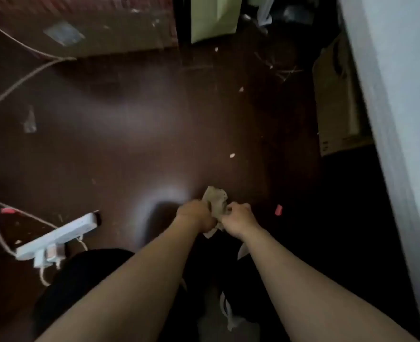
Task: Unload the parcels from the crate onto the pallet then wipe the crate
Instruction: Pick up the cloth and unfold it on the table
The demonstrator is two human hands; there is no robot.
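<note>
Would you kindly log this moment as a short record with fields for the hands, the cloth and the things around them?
left hand: grips the cloth on its left side
right hand: grips the cloth on its right side
cloth: beige, crumpled, held between both hands above the floor
floor: dark brown, littered with small scraps
power strip: white, on the floor to the left, plugs and cables attached
cardboard box: at the right, beside the pale wall

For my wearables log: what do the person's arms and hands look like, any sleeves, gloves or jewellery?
The left hand and right hand wear no gloves, and both arms are bare to the frame edge with no sleeve in view. No watch, bracelet or ring shows, though the picture is blurred.
</note>
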